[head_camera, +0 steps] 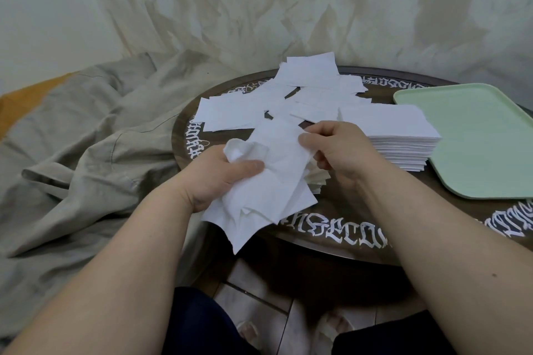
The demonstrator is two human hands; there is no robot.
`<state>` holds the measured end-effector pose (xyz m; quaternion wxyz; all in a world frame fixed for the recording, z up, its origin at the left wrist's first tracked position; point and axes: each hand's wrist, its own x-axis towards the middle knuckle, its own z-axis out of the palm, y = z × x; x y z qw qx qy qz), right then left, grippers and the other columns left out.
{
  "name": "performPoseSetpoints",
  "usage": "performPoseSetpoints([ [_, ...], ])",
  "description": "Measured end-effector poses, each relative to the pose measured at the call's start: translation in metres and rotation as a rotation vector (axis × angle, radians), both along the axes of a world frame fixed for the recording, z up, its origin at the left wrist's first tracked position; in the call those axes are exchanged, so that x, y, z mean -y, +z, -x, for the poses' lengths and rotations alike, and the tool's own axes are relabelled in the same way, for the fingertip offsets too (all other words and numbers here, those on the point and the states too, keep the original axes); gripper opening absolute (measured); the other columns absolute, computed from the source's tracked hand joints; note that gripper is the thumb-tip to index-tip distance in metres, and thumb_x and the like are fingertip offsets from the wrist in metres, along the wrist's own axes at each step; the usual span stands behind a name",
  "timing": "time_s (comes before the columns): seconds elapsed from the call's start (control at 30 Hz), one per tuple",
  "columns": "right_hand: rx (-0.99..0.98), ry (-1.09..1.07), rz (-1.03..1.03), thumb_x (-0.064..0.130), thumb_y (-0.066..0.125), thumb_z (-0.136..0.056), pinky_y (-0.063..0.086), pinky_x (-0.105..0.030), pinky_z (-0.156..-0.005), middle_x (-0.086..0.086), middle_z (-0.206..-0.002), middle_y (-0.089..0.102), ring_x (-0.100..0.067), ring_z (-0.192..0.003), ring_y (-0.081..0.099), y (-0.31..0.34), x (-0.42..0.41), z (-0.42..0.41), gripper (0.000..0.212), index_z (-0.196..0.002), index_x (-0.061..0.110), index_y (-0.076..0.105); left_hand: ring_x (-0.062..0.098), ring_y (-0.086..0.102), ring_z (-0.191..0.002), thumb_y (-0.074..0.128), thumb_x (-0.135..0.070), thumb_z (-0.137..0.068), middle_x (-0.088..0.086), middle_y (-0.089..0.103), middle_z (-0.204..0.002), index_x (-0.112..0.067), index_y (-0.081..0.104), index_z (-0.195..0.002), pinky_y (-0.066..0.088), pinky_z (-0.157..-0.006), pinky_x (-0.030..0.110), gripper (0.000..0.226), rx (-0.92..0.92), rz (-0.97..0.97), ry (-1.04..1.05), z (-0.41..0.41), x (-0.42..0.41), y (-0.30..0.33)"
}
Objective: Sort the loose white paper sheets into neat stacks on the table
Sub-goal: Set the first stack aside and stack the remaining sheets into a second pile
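My left hand (222,179) grips a crumpled bunch of white paper sheets (268,181) above the near-left edge of the round dark table (331,219). My right hand (337,144) pinches the upper right edge of the same bunch with thumb and fingers. Behind the hands, several loose white sheets (288,101) lie scattered and overlapping across the table's far side. A neat, thick stack of white sheets (403,141) stands just right of my right hand.
A pale green tray (476,135) lies on the table's right side, touching the stack. Grey-beige cloth (86,124) is heaped to the left of the table. White lettering runs round the table's rim. My feet show on the tiled floor below.
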<state>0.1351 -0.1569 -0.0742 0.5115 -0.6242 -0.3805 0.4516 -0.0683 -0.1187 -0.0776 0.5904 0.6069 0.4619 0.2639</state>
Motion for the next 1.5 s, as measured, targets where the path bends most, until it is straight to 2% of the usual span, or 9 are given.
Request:
performPoseSetpoints([
  [0.2, -0.237, -0.13, 0.029, 0.001, 0.063, -0.086, 0.044, -0.017, -0.042, -0.006, -0.064, 0.054, -0.009, -0.044, 0.051, -0.001, 0.0, -0.005, 0.01, -0.078, 0.006, 0.059, 0.031, 0.069, -0.095, 0.068, -0.016, -0.086, 0.011, 0.073, -0.101, -0.007, 0.069, -0.105, 0.054, -0.085, 0.043, 0.021, 0.052, 0.087, 0.125, 0.007, -0.007, -0.008],
  [0.37, -0.343, -0.25, 0.08, 0.002, 0.056, -0.09, 0.043, -0.016, -0.04, -0.009, -0.069, 0.055, -0.008, -0.046, 0.052, 0.0, 0.0, -0.006, 0.009, -0.083, 0.007, 0.055, 0.034, 0.068, -0.098, 0.079, -0.031, -0.073, 0.012, 0.072, -0.104, -0.007, 0.065, -0.108, 0.05, -0.092, 0.056, 0.045, 0.098, 0.126, 0.346, 0.015, -0.017, -0.017],
  [0.5, -0.27, -0.27, 0.139, 0.001, 0.05, -0.093, 0.047, -0.017, -0.042, -0.013, -0.077, 0.057, -0.013, -0.053, 0.056, -0.003, 0.002, -0.005, 0.005, -0.095, 0.004, 0.055, 0.024, 0.065, -0.086, 0.067, -0.024, -0.086, 0.004, 0.067, -0.088, -0.017, 0.06, -0.081, 0.054, -0.082, 0.038, 0.011, 0.028, -0.047, 0.652, 0.019, -0.028, -0.02],
  [0.63, 0.0, -0.2, 0.144, 0.0, 0.049, -0.091, 0.047, -0.023, -0.044, -0.015, -0.082, 0.058, -0.017, -0.051, 0.057, -0.011, 0.004, -0.005, 0.009, -0.093, 0.007, 0.054, 0.016, 0.048, -0.071, 0.059, -0.021, -0.086, -0.004, 0.049, -0.068, -0.021, 0.045, -0.063, 0.041, -0.066, 0.026, 0.028, 0.023, -0.332, 0.943, 0.031, -0.038, -0.012],
  [0.77, 0.121, -0.182, 0.155, 0.0, 0.048, -0.09, 0.049, -0.027, -0.047, -0.017, -0.079, 0.061, -0.018, -0.049, 0.06, -0.013, 0.002, -0.004, 0.012, -0.097, 0.007, 0.054, -0.004, 0.045, -0.05, 0.055, -0.014, -0.089, -0.009, 0.051, -0.067, -0.021, 0.048, -0.067, 0.039, -0.051, 0.012, 0.024, 0.199, -0.437, 0.964, 0.026, -0.033, -0.001],
  [1.0, -0.513, -0.251, 0.086, -0.013, 0.042, -0.09, 0.057, -0.025, -0.051, -0.018, -0.082, 0.057, -0.021, -0.056, 0.067, 0.005, 0.003, -0.003, 0.02, -0.089, 0.006, 0.049, 0.015, 0.062, -0.081, 0.061, -0.012, -0.083, -0.004, 0.065, -0.084, -0.022, 0.058, -0.078, 0.053, -0.078, 0.032, 0.012, 0.326, -0.376, 0.915, 0.022, -0.035, 0.001],
  [1.23, -0.593, -0.184, -0.037, -0.013, 0.045, -0.09, 0.058, -0.024, -0.054, -0.019, -0.083, 0.06, -0.019, -0.053, 0.068, 0.028, -0.004, 0.008, 0.021, -0.096, 0.006, 0.048, 0.011, 0.047, -0.063, 0.058, -0.009, -0.082, -0.007, 0.052, -0.067, -0.02, 0.05, -0.069, 0.041, -0.062, 0.025, 0.018, 0.258, -0.4, 0.883, 0.025, -0.033, -0.007],
  [1.37, -0.239, -0.164, 0.079, -0.011, 0.05, -0.088, 0.059, -0.029, -0.058, -0.021, -0.099, 0.057, -0.025, -0.062, 0.069, 0.016, 0.002, 0.005, 0.024, -0.108, 0.003, 0.047, 0.013, 0.05, -0.066, 0.058, -0.009, -0.083, -0.005, 0.056, -0.07, -0.018, 0.054, -0.072, 0.044, -0.063, 0.027, 0.015, 0.239, -0.394, 0.845, 0.024, -0.027, -0.004],
  [1.5, 0.601, -0.033, 0.221, 0.019, 0.063, -0.085, 0.055, -0.039, -0.066, -0.009, -0.088, 0.065, -0.024, -0.07, 0.068, 0.002, 0.015, -0.004, 0.023, -0.101, 0.011, 0.049, 0.013, 0.062, -0.077, 0.063, -0.013, -0.082, -0.01, 0.067, -0.078, -0.022, 0.063, -0.077, 0.051, -0.076, 0.033, 0.009, 0.236, -0.369, 0.77, 0.021, -0.019, 0.004],
])
